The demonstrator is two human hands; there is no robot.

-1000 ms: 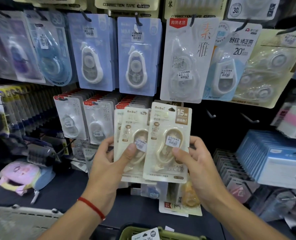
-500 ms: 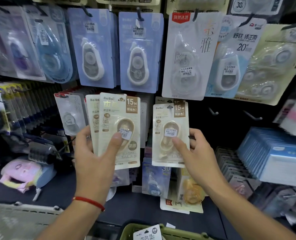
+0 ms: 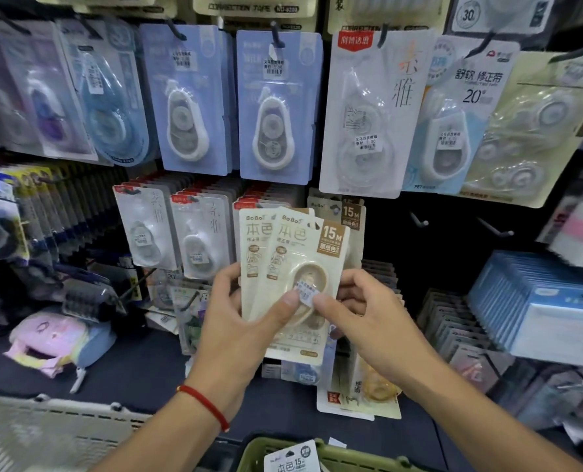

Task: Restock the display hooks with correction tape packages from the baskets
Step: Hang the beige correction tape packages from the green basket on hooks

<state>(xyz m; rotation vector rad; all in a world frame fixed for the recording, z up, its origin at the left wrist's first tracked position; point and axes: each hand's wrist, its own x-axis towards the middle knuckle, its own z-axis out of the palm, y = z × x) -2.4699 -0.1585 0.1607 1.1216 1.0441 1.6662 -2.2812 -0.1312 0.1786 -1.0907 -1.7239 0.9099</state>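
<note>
Beige correction tape packages (image 3: 276,267) held fanned in left hand (image 3: 239,321) grip; front one pinched by right hand (image 3: 368,321). Second package possibly dragged loose, dropped.

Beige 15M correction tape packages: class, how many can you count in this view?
4. Two fanned in the left hand, front package and second package; one hanging on the hook behind; one in the green basket. More may be hidden.
</note>
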